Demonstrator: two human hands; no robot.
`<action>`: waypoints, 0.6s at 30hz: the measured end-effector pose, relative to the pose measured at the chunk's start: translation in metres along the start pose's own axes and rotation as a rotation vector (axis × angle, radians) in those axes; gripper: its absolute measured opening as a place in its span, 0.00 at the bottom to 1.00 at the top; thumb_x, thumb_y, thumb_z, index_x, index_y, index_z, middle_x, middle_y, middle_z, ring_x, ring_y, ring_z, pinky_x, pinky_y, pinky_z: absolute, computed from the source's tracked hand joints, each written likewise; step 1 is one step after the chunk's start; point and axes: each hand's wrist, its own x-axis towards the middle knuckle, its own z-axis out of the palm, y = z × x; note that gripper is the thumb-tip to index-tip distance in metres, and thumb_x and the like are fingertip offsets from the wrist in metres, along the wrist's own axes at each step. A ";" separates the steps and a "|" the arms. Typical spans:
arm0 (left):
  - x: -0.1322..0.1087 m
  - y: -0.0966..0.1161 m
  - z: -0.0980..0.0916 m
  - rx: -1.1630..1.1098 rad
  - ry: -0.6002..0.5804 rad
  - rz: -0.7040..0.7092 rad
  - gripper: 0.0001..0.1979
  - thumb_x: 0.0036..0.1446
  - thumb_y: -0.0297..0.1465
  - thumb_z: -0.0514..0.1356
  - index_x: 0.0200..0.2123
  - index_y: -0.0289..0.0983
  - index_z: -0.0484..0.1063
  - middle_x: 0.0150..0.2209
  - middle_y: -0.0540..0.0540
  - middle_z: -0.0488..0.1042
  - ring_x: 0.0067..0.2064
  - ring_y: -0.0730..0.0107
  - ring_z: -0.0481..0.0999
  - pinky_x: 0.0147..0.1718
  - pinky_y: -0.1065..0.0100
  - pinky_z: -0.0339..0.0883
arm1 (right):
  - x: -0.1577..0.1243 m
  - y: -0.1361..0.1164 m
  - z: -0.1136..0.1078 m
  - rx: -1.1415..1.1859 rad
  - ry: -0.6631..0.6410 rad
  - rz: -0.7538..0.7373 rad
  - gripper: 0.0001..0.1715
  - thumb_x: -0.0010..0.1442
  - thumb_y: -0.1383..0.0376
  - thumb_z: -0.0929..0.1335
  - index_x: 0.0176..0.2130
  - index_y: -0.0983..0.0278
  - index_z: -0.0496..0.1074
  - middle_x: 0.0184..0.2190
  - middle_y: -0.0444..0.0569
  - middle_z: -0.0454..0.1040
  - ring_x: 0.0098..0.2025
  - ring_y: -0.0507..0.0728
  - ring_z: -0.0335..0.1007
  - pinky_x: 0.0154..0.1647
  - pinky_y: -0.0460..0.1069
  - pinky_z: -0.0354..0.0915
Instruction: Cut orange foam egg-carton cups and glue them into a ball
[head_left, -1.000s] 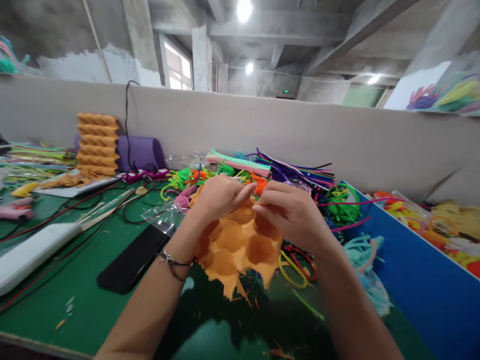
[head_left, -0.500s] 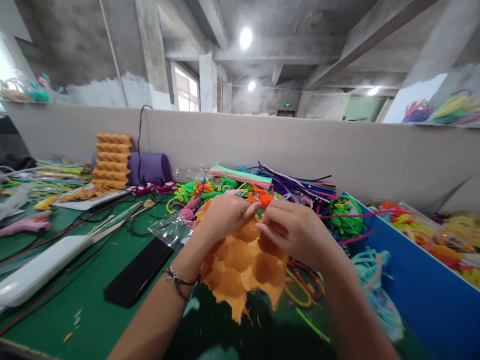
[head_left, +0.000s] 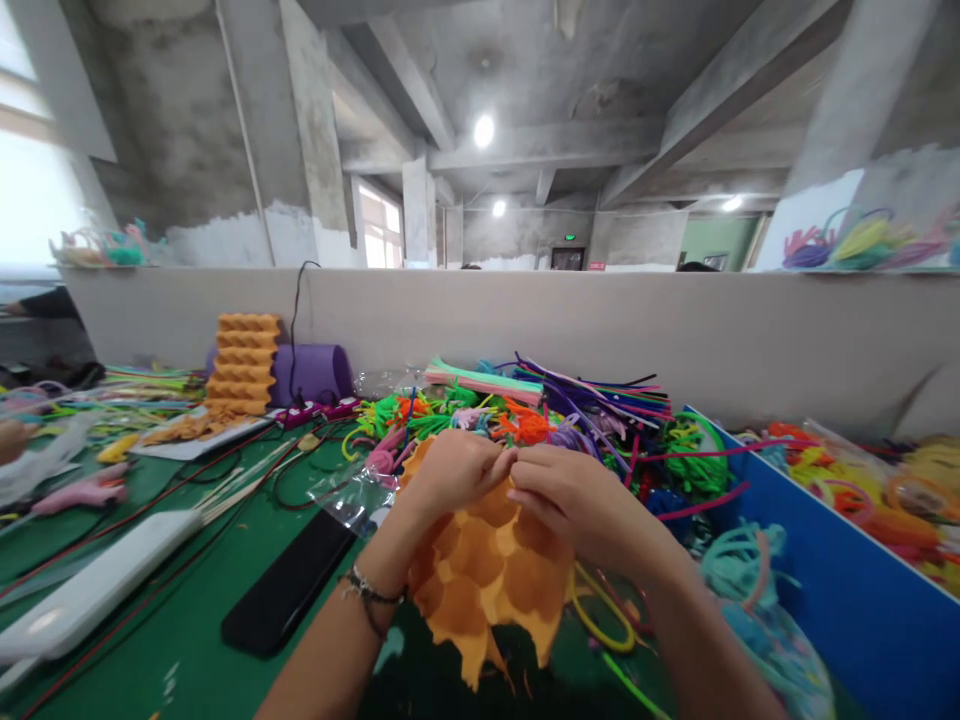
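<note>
Green table [head_left: 187,620], left to right: pink glue gun [head_left: 75,492] at the left edge, black phone [head_left: 289,595], then an orange honeycomb sheet [head_left: 487,580] over the near edge, its top pinched by left hand [head_left: 450,470] and right hand [head_left: 574,495] pressed together, pipe cleaners [head_left: 592,395] heaped behind, blue divider [head_left: 825,560] rightmost.

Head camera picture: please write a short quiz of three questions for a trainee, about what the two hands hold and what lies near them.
1. True or false: the left hand and the right hand both grip the orange honeycomb piece at its top edge.
2. What lies on the green table beside the left forearm? A) a black phone B) a red mug C) a laptop
3. Fill in: the bracelet is on the ___ wrist.
Key: 1 true; 2 A; 3 left.
</note>
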 end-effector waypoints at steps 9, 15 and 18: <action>-0.001 -0.003 -0.001 -0.016 0.153 0.033 0.26 0.60 0.30 0.43 0.10 0.34 0.58 0.09 0.52 0.57 0.14 0.79 0.53 0.17 0.73 0.45 | 0.002 0.004 0.007 0.091 0.196 -0.072 0.15 0.58 0.72 0.60 0.21 0.63 0.56 0.19 0.41 0.59 0.23 0.49 0.53 0.24 0.44 0.51; -0.001 -0.004 -0.001 -0.052 0.143 0.013 0.25 0.60 0.30 0.43 0.11 0.34 0.58 0.10 0.53 0.58 0.15 0.79 0.54 0.17 0.74 0.46 | 0.003 0.000 0.010 0.079 0.240 -0.024 0.16 0.58 0.71 0.60 0.21 0.63 0.54 0.20 0.41 0.58 0.23 0.48 0.52 0.24 0.44 0.51; -0.001 -0.007 0.001 -0.052 0.157 -0.003 0.26 0.60 0.32 0.43 0.11 0.34 0.57 0.10 0.53 0.56 0.14 0.79 0.54 0.17 0.74 0.46 | 0.003 -0.002 0.010 0.084 0.279 -0.006 0.16 0.59 0.70 0.60 0.21 0.63 0.53 0.20 0.41 0.58 0.23 0.49 0.53 0.24 0.44 0.51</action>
